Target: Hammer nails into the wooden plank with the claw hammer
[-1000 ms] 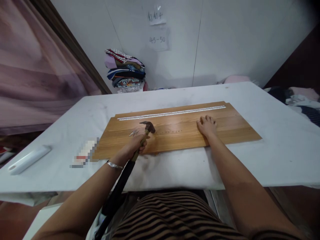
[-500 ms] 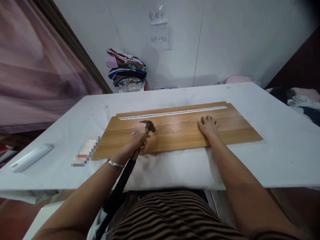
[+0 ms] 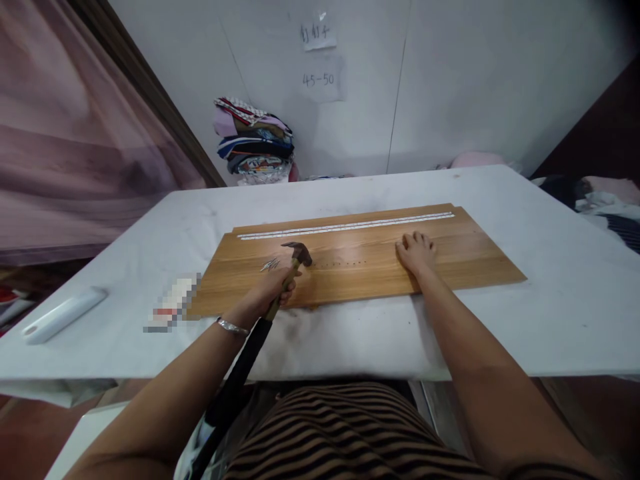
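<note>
As before, the left hand (image 3: pixel 273 287) grips the hammer (image 3: pixel 297 252) over the board (image 3: pixel 350 273); the right hand (image 3: pixel 416 252) stays flat, open, on it.

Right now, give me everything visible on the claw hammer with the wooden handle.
The claw hammer with the wooden handle has a dark, dull metal head with a curved claw pointing left and the striking face to the right. Its light brown handle runs down and left into the left hand, which is closed around it near the middle. The head sits at or just above the long wooden board; contact cannot be told. A small cluster of loose metal nails lies on the board just left of the head.
</note>
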The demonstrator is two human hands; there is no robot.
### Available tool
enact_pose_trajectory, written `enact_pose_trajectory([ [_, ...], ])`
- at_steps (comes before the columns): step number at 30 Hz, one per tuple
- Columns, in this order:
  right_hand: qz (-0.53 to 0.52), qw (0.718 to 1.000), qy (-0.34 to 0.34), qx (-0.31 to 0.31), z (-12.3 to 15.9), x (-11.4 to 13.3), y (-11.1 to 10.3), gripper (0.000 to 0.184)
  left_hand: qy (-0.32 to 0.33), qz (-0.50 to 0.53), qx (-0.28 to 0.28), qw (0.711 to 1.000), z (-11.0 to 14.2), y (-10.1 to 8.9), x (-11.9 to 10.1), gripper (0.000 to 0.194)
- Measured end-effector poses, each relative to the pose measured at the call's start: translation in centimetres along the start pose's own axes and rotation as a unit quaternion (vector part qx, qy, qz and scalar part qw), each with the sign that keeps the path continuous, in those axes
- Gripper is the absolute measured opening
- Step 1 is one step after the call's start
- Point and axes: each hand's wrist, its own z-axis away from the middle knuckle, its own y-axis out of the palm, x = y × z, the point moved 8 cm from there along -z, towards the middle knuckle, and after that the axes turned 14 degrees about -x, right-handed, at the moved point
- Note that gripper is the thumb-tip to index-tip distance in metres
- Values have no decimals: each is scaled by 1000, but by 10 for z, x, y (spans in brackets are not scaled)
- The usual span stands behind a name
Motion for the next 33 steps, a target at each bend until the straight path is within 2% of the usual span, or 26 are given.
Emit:
enact_pose_trajectory([
  [21,-5,1000,0,0,-1,-1,1,54,-4,-3,-7,1000,3,0,-3,28],
  [33,-8,1000,-1,0,0,0,0,54,1,-4,-7,1000,2,0,-4,31],
])
